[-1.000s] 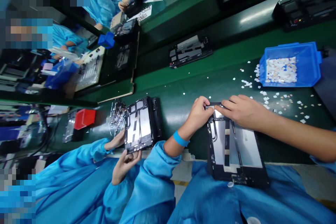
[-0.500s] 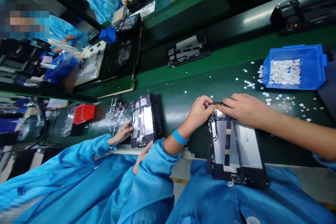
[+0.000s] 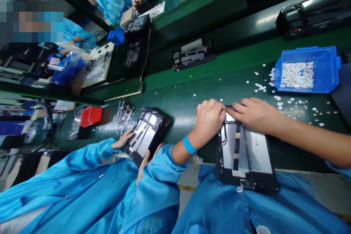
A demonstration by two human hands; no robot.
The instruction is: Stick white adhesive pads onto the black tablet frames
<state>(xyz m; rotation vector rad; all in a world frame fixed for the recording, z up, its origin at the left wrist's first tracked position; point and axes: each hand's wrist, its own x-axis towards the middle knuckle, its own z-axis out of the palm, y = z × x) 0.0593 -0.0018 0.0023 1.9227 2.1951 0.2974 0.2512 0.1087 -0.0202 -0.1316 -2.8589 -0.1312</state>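
the left hand (image 3: pixel 210 117) is curled shut, its fingertips pinching at the far top edge of the tablet frame (image 3: pixel 244 153), and the right hand (image 3: pixel 256 114) lies flat beside it with its fingers stretched toward the same spot, pressing rather than gripping; what small part sits between the two hands is too hidden to name. the frame lies face down with its near end hanging over the edge of the green surface (image 3: pixel 175 98) toward the person's lap, its silver plates and dark strips facing up. to do this step well, it seems best to keep the right fingers pinning the frame so it cannot slide off the edge, and to let the left fingertips work the corner with small, even pressure, without bending the thin strips that run down the middle. just beyond the right hand, white scraps (image 3: pixel 287 100) are scattered across the surface, and a blue bin (image 3: pixel 307 69) holds more of them, near enough to reach. to the left a co-worker's hands (image 3: pixel 124 140) hold another frame (image 3: pixel 145 135) tilted, beside a heap of metal pins (image 3: pixel 124 113) and a red box (image 3: pixel 91 116); keeping elbows in avoids bumping them.
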